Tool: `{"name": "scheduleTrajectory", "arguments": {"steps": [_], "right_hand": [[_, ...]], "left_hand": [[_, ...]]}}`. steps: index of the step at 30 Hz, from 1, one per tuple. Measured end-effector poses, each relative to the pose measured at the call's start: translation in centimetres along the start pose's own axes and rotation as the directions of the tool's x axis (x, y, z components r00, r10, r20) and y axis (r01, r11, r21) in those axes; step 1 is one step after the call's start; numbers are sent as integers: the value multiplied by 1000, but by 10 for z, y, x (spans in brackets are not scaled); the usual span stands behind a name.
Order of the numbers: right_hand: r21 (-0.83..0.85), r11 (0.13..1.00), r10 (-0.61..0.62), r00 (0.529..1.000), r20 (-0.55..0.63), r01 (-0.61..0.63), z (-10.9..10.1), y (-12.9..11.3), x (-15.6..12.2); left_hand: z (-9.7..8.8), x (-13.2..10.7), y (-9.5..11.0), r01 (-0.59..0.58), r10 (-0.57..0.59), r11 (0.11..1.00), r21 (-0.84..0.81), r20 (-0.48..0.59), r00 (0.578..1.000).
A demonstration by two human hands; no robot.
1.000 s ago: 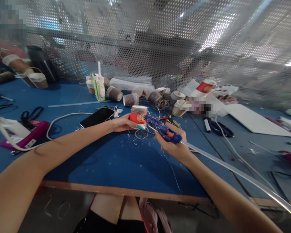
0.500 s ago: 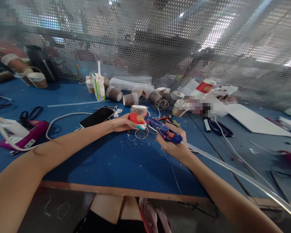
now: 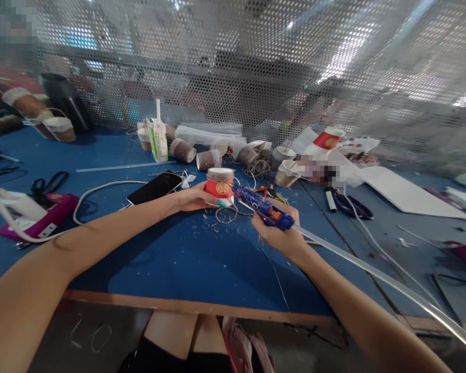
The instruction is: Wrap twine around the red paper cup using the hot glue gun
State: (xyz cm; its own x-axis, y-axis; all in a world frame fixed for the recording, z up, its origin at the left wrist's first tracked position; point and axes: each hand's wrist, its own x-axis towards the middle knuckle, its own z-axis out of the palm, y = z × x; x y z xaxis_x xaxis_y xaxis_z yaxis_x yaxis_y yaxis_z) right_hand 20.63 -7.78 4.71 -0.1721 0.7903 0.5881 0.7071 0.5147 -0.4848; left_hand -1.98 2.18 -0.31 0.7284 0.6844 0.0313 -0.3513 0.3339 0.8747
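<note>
In my left hand (image 3: 196, 198) is a red paper cup (image 3: 218, 190) with a gold emblem, its upper part wound with grey-brown cord. My left fingers are closed round its side and base. A loop of loose cord (image 3: 227, 214) hangs below the cup. My right hand (image 3: 276, 228) grips a blue hot glue gun (image 3: 270, 210), with a long clear glue stick (image 3: 357, 259) running out of its back. The nozzle points at the cup's right side, close to the cord; whether it touches I cannot tell.
A black phone (image 3: 155, 187) lies left of the cup. Cord-wrapped cups (image 3: 208, 159), a drink carton (image 3: 157, 140) and tangled cord (image 3: 261, 167) stand behind. A purple power strip (image 3: 58, 215) with white cable is at left, a white board (image 3: 407, 191) at right. Perforated metal screens the back.
The cup has turned slightly in my left hand, bringing the emblem a little to the left. The glue gun has shifted very slightly right and stays close to the cup.
</note>
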Motion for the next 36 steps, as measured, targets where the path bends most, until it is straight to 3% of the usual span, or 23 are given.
{"name": "scheduleTrajectory", "arguments": {"steps": [12, 20, 26, 36], "right_hand": [[84, 985, 148, 989, -3, -148, 1, 4, -4], [82, 993, 91, 995, -47, -87, 2, 6, 0], [66, 990, 127, 991, -41, -124, 2, 8, 1], [30, 994, 110, 994, -28, -109, 3, 10, 2]], "left_hand": [[-3, -1, 0, 12, -14, 998, -60, -36, 999], [-9, 0, -1, 23, -24, 997, -68, -15, 1000], [-14, 1, -3, 23, -21, 997, -71, 28, 999], [-10, 1, -1, 20, -17, 999, -50, 64, 998]]}}
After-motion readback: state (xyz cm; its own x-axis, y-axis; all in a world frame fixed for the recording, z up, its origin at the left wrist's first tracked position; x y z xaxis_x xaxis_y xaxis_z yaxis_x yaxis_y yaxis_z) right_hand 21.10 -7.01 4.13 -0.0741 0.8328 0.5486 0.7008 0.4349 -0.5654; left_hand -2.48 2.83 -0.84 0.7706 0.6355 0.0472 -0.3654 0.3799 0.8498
